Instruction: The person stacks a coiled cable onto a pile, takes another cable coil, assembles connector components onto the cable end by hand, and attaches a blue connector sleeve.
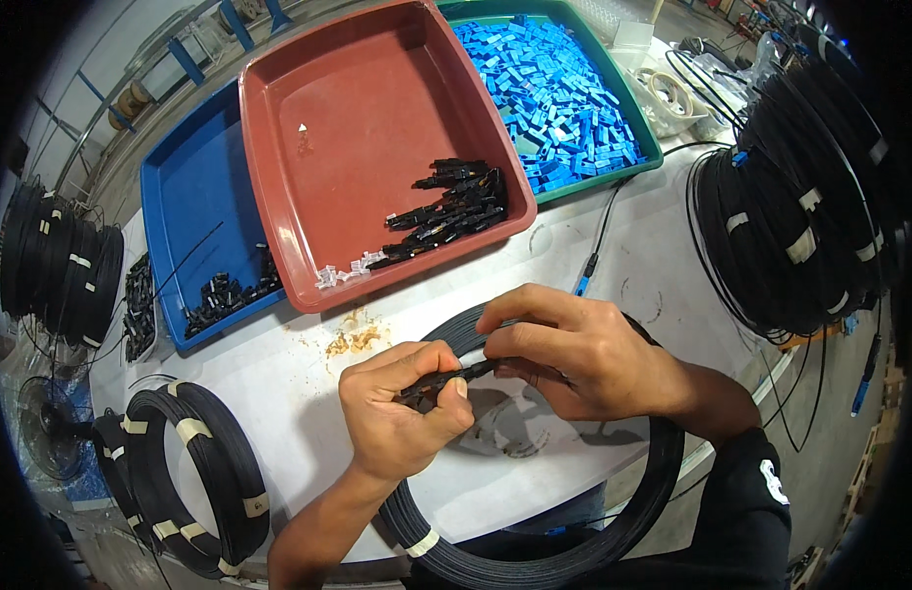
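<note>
My left hand [402, 408] grips a small black connector part [431, 382] between thumb and fingers. My right hand [574, 344] pinches the other end of the same piece, where a thin black cable enters it. Both hands hover over a coil of black cable [535, 551] lying on the white table [299, 393], taped at one spot with pale tape. Just beyond the hands sits a red tray [318, 118] with a pile of black connector parts [451, 211] and some small clear pieces [343, 272] near its front edge.
A blue tray [185, 187] with black parts lies left of the red one; a green tray [648, 147] full of blue parts [559, 88] lies to the right. Taped black cable coils stack at the right [800, 206], far left [58, 261] and lower left [185, 472]. A blue-tipped cable [584, 285] crosses the table.
</note>
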The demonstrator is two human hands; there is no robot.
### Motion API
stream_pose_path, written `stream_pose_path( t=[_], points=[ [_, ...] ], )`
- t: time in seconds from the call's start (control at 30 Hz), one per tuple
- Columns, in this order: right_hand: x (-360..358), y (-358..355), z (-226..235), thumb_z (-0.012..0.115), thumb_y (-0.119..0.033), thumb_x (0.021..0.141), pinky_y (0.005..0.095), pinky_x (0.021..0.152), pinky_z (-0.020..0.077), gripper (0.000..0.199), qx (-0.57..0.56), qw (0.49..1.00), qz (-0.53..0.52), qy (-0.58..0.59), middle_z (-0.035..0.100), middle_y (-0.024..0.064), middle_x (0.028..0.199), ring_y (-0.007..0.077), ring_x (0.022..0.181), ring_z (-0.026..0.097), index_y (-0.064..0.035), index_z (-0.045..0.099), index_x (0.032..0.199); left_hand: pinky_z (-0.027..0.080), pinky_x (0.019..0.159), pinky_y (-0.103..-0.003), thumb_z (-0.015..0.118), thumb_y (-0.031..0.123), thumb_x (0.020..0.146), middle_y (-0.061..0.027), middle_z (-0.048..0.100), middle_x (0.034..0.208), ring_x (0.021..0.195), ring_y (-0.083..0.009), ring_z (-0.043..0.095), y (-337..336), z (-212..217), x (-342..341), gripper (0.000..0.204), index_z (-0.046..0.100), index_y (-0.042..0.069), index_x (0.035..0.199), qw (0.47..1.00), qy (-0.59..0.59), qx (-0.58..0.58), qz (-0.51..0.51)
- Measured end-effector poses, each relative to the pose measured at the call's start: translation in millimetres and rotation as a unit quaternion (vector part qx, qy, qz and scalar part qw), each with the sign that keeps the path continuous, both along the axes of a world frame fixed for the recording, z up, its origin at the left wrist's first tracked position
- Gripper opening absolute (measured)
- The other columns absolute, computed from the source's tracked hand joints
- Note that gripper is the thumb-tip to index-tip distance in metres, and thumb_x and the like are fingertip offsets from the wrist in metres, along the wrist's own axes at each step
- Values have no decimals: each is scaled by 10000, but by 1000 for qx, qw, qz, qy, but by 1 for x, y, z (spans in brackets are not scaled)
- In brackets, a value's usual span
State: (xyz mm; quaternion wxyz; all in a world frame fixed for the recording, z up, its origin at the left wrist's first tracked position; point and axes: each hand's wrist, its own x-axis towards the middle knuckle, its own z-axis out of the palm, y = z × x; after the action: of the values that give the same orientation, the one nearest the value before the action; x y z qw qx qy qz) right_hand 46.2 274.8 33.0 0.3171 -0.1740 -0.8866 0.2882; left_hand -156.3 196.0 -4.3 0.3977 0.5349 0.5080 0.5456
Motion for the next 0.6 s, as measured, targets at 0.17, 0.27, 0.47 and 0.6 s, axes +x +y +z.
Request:
stream_pose_path(
  t=[0.17, 0.27, 0.47, 0.6],
  points=[
    [-3, -3, -4, 742, -13, 781, 414, 720, 552, 229, -29, 1000, -4, 0, 636, 138, 1021, 347, 843, 664, -1, 621, 976, 440, 573, -196, 719, 30, 718, -69, 659, 769, 648, -65, 556, 0, 2, -2, 226, 714, -97, 904, 1000, -1, -9, -3],
    [-4, -4, -5, 748, -22, 770, 410, 707, 551, 236, -2, 1000, -2, -1, 646, 131, 961, 339, 807, 665, 0, 626, 971, 446, 569, -197, 722, 25, 723, -69, 664, 769, 647, -64, 559, 1, 3, -3, 216, 714, -96, 901, 999, 39, 28, -18],
    [-4, -2, -16, 783, 32, 696, 342, 590, 529, 264, 111, 992, -45, 26, 687, 122, 889, 260, 707, 666, -6, 648, 920, 483, 573, -219, 742, 27, 722, -94, 687, 776, 644, -93, 600, 1, 8, 1, 216, 715, -89, 902, 991, 97, 90, -10],
    [-6, -7, -16, 766, -9, 731, 378, 597, 505, 239, 69, 996, -44, 23, 642, 88, 837, 289, 701, 633, -16, 610, 912, 488, 580, -230, 753, 53, 724, -118, 688, 792, 648, -109, 608, 0, 4, -1, 222, 706, -83, 893, 984, 130, 124, -3]
  ],
)
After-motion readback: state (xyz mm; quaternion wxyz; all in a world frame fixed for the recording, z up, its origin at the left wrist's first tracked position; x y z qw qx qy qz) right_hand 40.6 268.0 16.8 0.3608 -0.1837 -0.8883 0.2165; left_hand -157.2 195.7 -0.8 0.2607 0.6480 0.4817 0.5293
